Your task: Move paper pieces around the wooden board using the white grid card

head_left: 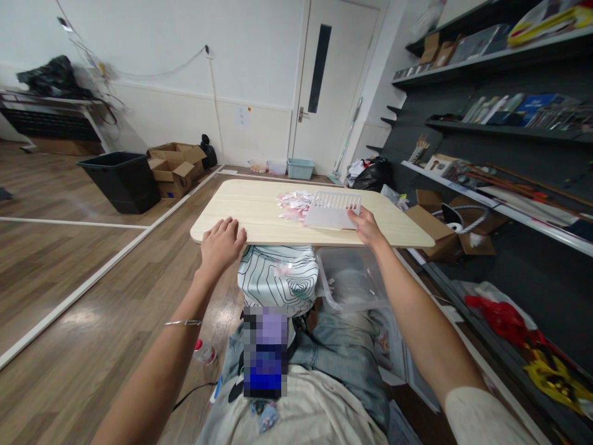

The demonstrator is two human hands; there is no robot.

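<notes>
White-and-pink scraps [293,204], seemingly bunched already yet loose on the pale wood-grain tabletop [250,204].
Beside them, the right hand [367,226] grips a translucent white slotted plastic piece [328,216]; the left hand [223,242] rests by the near edge, grasping nothing.

A smooth, matt, wood-like finish is shown by the bench [259,225]. Translucent plastic is seen in the slotted piece [327,216]; the scraps [294,203] are perhaps paper, being blurred. Glossy clear plastic is shown by the box [349,281], shiny metal by the bracelet [184,322].
</notes>
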